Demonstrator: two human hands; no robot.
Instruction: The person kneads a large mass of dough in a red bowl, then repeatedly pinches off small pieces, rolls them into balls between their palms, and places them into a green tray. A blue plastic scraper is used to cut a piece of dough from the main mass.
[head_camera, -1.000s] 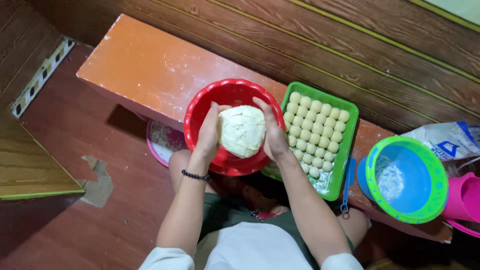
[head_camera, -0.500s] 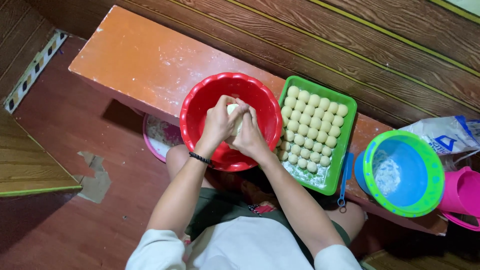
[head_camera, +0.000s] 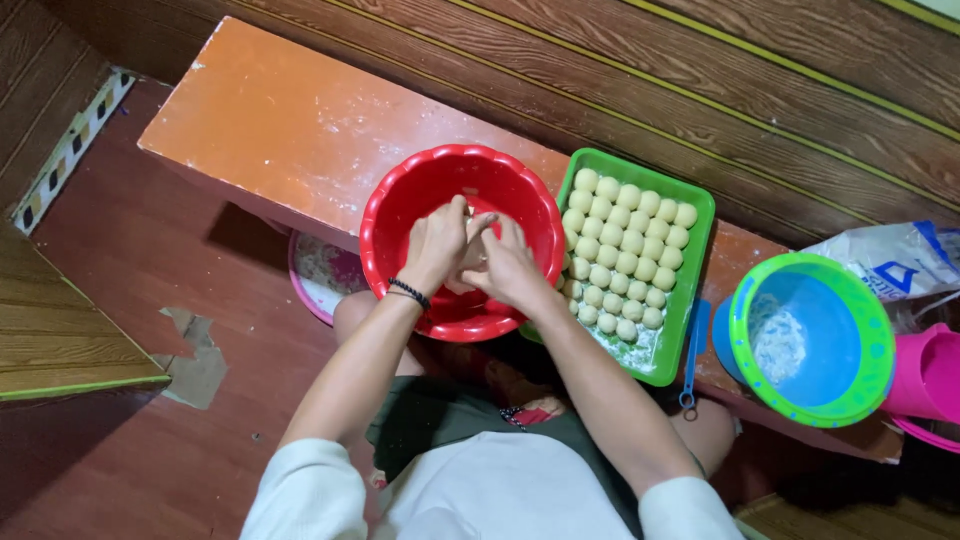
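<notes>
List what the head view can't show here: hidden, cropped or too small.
- Dough in the red bowl: covered by left hand and right hand; grip unreadable.
- Pink basin: mostly under the orange bench.
- Pink container and flour bag: cut by right edge.
- Scissors: blades hidden by green tray.

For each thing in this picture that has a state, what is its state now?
Red bowl: holds dough, both hands inside.
Left hand: pressing the dough.
Right hand: pressing the dough.
Green tray: nearly full of dough balls.
Blue bowl: floury residue inside.
</notes>
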